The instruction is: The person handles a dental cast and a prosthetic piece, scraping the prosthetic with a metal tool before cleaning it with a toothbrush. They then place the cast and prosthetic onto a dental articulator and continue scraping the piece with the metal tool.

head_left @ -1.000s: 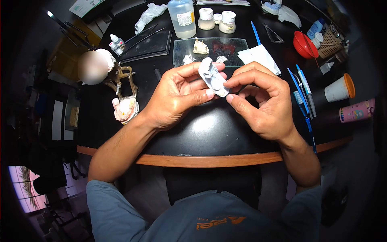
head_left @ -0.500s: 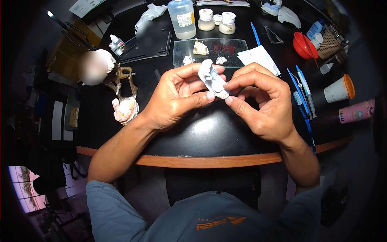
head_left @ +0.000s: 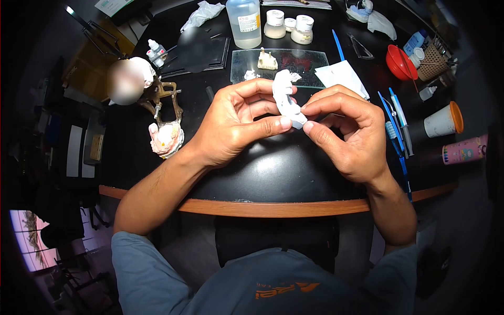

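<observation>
A white dental cast (head_left: 284,97), curved like a jaw arch, is held upright above the near middle of the table. My left hand (head_left: 231,118) grips it from the left, thumb at its lower end and fingers behind it. My right hand (head_left: 349,131) pinches its lower right end between thumb and forefinger. Behind the hands lies a glass slab (head_left: 310,63) bearing a small cream tooth model (head_left: 267,60) and bits of white material (head_left: 252,75).
At the left stands a brass articulator (head_left: 169,97) with pinkish casts. A large bottle (head_left: 244,23) and white-lidded jars (head_left: 302,30) stand at the back. On the right are blue-handled tools (head_left: 397,123), a red bowl (head_left: 401,62), an orange-rimmed cup (head_left: 441,122) and a pink tube (head_left: 464,150).
The cast has turned between my hands, so its hollow side shows less. It sits slightly further right in view. Both hands keep their hold.
</observation>
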The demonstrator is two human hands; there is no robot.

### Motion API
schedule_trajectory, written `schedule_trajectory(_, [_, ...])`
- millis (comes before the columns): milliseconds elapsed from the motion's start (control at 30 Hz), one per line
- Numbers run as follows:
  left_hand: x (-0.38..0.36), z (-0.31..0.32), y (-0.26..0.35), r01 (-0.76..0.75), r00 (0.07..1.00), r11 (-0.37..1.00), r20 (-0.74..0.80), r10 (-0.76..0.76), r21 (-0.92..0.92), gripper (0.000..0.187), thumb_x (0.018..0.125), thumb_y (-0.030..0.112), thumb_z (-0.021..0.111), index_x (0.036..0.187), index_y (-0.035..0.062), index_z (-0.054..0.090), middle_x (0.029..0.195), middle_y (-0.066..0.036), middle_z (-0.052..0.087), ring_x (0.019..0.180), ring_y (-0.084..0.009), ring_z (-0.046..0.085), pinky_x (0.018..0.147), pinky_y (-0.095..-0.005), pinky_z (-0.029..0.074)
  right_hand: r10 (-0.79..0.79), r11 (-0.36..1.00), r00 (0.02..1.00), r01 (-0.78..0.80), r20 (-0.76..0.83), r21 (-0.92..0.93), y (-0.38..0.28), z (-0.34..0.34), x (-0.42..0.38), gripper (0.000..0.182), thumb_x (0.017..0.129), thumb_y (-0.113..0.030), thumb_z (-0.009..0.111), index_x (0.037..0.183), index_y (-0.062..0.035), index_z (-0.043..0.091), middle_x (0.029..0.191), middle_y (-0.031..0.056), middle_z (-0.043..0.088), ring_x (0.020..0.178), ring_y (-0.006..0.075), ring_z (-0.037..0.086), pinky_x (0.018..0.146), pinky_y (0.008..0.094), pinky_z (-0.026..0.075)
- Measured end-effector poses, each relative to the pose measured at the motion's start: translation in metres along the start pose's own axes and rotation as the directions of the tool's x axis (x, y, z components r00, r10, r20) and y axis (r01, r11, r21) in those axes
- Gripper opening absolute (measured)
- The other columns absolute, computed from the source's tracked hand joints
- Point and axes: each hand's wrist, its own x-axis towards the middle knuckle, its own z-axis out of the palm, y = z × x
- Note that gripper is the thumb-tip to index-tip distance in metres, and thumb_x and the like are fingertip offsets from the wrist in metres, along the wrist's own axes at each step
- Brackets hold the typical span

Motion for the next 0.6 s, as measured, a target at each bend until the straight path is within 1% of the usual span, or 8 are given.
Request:
schedule_trajectory(167, [0.0,0.003,0.003,0.008,1.0,0.999,-0.008,-0.008,0.034,0.05,0.091,-0.008,0.076,0.138,-0.0069,0.057,0.131,-0.015,0.066,0.127,-0.0243,0.067,0.106,-0.0372,0.057,0.005,1.0,1.0,-0.005,-0.006,-0.017,-0.002,-0.001,0.001,0.013,0.085,0.006,0.079,0.098,0.0033,0.077,0.101,0.0103,0.072,0.09,0.0124,0.072,0.072,0.0214,0.059])
schedule_trajectory(233, [0.0,0.005,0.003,-0.005,1.0,0.999,-0.029,0.006,0.053,0.05,0.091,-0.009,0.075,0.138,-0.0066,0.058,0.132,-0.015,0.066,0.127,-0.0247,0.066,0.105,-0.0376,0.058,0.027,0.999,1.0,-0.027,-0.005,-0.018,-0.004,-0.002,0.001,0.013,0.085,0.005,0.079,0.098,0.0039,0.077,0.101,0.0105,0.072,0.089,0.0123,0.071,0.072,0.0213,0.059])
schedule_trajectory(267, [0.0,0.004,0.0,-0.03,0.999,0.998,-0.03,0.031,0.055,0.048,0.09,-0.008,0.076,0.135,-0.0059,0.06,0.133,-0.014,0.065,0.125,-0.024,0.067,0.103,-0.0371,0.059,0.032,0.999,0.999,-0.032,0.007,-0.002,-0.004,0.0,0.002,0.013,0.085,0.005,0.08,0.098,0.0042,0.076,0.101,0.0106,0.072,0.089,0.0122,0.071,0.073,0.0212,0.059])
schedule_trajectory(300, [0.0,0.004,0.0,-0.025,0.999,0.997,-0.028,0.028,0.074,0.045,0.09,-0.007,0.079,0.131,-0.0052,0.063,0.129,-0.012,0.066,0.119,-0.0208,0.068,0.101,-0.035,0.059,0.044,0.999,0.999,-0.044,0.007,-0.016,-0.005,0.0,0.001,0.013,0.086,0.005,0.08,0.099,0.0047,0.075,0.101,0.0106,0.071,0.089,0.0123,0.071,0.075,0.0218,0.059])
schedule_trajectory(367, [0.001,0.005,-0.004,-0.043,0.999,0.995,-0.029,0.046,0.086,0.043,0.089,-0.005,0.082,0.129,-0.0044,0.065,0.125,-0.01,0.068,0.113,-0.018,0.068,0.099,-0.0335,0.059,0.062,0.998,0.998,-0.062,0.003,-0.011,-0.003,0.001,0.001,0.014,0.087,0.007,0.08,0.1,0.0048,0.075,0.102,0.0103,0.071,0.09,0.0126,0.071,0.077,0.0229,0.06])
schedule_trajectory(433, [0.002,0.004,-0.011,-0.107,0.993,0.988,-0.029,0.111,0.108,0.044,0.088,-0.005,0.083,0.128,-0.0038,0.065,0.121,-0.009,0.068,0.111,-0.0169,0.068,0.097,-0.0324,0.06,0.066,0.997,0.998,-0.066,0.001,-0.031,-0.002,0.001,0.001,0.013,0.088,0.007,0.079,0.1,0.0049,0.075,0.103,0.0099,0.07,0.091,0.0128,0.071,0.078,0.0237,0.061])
schedule_trajectory(500, [0.002,0.006,-0.01,-0.1,0.993,0.99,-0.054,0.106,0.096,0.042,0.088,-0.005,0.084,0.125,-0.0041,0.065,0.119,-0.008,0.068,0.111,-0.0162,0.069,0.095,-0.031,0.062,0.103,0.992,0.995,-0.102,0.007,-0.073,-0.002,-0.001,0.001,0.013,0.088,0.007,0.08,0.1,0.0043,0.075,0.103,0.0096,0.07,0.091,0.0121,0.071,0.077,0.023,0.06])
schedule_trajectory(600, [0.0,0.009,-0.007,-0.074,0.993,0.987,-0.081,0.086,0.143,0.041,0.088,-0.003,0.084,0.124,-0.0035,0.064,0.118,-0.009,0.069,0.114,-0.017,0.07,0.097,-0.0331,0.063,0.1,0.99,0.995,-0.097,0.025,-0.103,0.001,-0.002,0.002,0.013,0.088,0.006,0.08,0.1,0.0041,0.075,0.104,0.009,0.071,0.091,0.0114,0.07,0.075,0.0224,0.057])
